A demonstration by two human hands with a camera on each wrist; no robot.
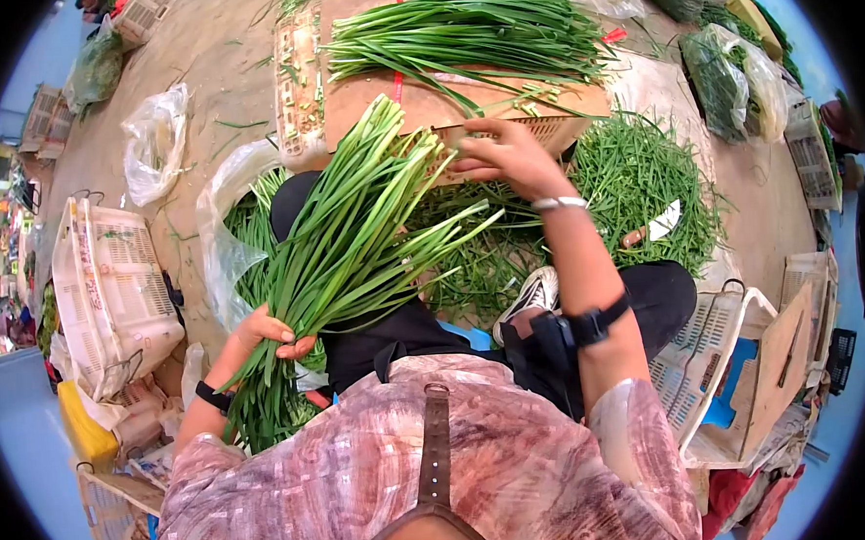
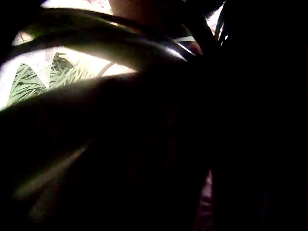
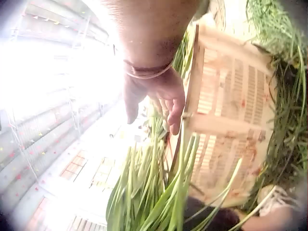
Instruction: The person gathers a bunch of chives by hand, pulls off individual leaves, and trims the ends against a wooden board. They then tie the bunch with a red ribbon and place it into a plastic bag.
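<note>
My left hand [image 1: 265, 333] grips a thick bunch of garlic chives [image 1: 356, 215] near its leafy end, thumb over the leaves. The pale cut ends fan up and forward over my lap, and a few stalks splay out to the right. My right hand [image 1: 515, 158] is beside those pale ends with fingers loosely extended, holding nothing. In the right wrist view that hand [image 3: 161, 98] hangs above the stalk ends [image 3: 144, 187]. Ahead, a pile of garlic chives [image 1: 469, 38] lies across a board [image 1: 365, 102]. The left wrist view is mostly dark, blocked by leaves.
The board sits on a plastic crate [image 3: 231, 106]. Loose trimmed leaves [image 1: 623, 177] heap at the right, with a knife [image 1: 663, 221] lying on them. A clear plastic bag [image 1: 219, 218] is at the left. White crates [image 1: 115, 287] stand on both sides.
</note>
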